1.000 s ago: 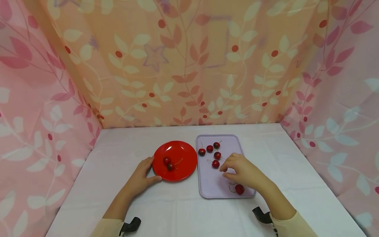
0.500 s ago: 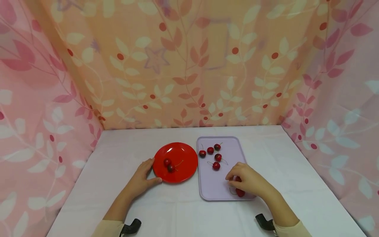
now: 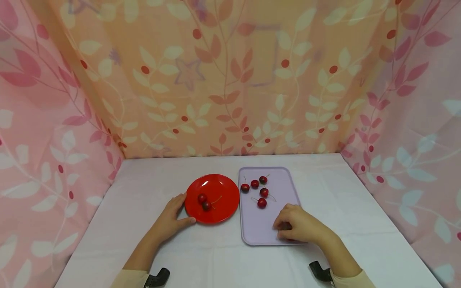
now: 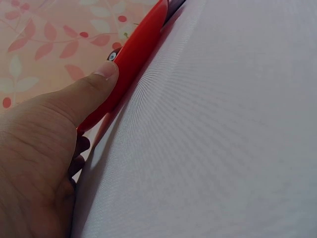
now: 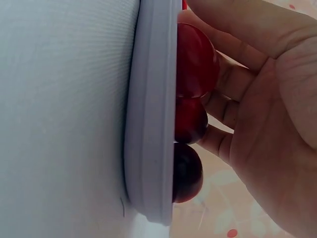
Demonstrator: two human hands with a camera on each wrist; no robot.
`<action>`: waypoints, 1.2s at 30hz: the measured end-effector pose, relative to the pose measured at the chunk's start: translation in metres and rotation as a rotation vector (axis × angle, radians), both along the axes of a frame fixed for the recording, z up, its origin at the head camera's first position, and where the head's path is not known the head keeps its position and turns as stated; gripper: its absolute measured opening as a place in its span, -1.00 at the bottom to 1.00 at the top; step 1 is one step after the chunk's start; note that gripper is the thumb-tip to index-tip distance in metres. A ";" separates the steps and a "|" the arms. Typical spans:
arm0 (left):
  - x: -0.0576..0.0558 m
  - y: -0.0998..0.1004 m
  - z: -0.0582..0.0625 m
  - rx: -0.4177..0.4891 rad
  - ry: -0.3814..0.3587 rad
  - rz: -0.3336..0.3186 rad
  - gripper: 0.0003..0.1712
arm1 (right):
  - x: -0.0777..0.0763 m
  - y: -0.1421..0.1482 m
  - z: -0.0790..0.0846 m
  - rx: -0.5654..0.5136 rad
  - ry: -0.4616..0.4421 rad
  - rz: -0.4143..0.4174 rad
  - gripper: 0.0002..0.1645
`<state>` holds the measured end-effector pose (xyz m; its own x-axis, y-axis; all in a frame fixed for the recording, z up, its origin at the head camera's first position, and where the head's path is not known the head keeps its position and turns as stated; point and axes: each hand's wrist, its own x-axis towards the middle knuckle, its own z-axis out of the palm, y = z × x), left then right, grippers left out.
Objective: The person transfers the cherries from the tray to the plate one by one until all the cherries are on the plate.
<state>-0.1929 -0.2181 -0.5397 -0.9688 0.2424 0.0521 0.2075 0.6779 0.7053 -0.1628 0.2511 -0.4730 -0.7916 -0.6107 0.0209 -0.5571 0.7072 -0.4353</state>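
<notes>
My left hand (image 3: 172,216) holds the left rim of a red plate (image 3: 225,206). In the left wrist view its thumb (image 4: 101,79) lies against the rim. Two cherries (image 3: 202,198) rest on the plate, one with a long stem. On the right, my right hand (image 3: 297,224) is low over the near end of a lilac tray (image 3: 257,228), fingers bent around a cherry (image 5: 195,62) there. More cherries (image 5: 185,171) show beside it in the right wrist view. Whether the fingertips pinch the fruit or its stem is hidden.
Several cherries (image 3: 264,193) lie on the far half of the tray, some with stems. Plate and tray stand side by side on a white cloth (image 3: 216,264). Patterned fabric (image 3: 230,100) hangs behind and at both sides.
My right hand has come nearer and lower over the tray's near end, covering the cherry there. The left hand and plate have kept their place.
</notes>
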 end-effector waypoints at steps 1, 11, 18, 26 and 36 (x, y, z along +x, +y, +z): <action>0.000 0.000 0.000 0.003 -0.001 0.003 0.22 | 0.000 0.000 -0.001 0.001 -0.001 0.006 -0.80; -0.001 0.000 0.000 0.003 0.028 -0.011 0.22 | -0.001 -0.001 -0.004 0.037 0.032 0.024 -0.80; 0.000 0.000 0.003 0.000 0.045 -0.019 0.21 | -0.002 -0.003 -0.008 0.052 0.077 0.010 -0.82; 0.003 0.000 0.002 -0.002 0.051 -0.026 0.20 | -0.003 -0.003 -0.015 0.069 0.188 -0.030 -0.82; 0.001 -0.001 0.002 0.006 0.043 -0.028 0.20 | -0.007 -0.001 -0.013 0.076 0.215 -0.087 -0.85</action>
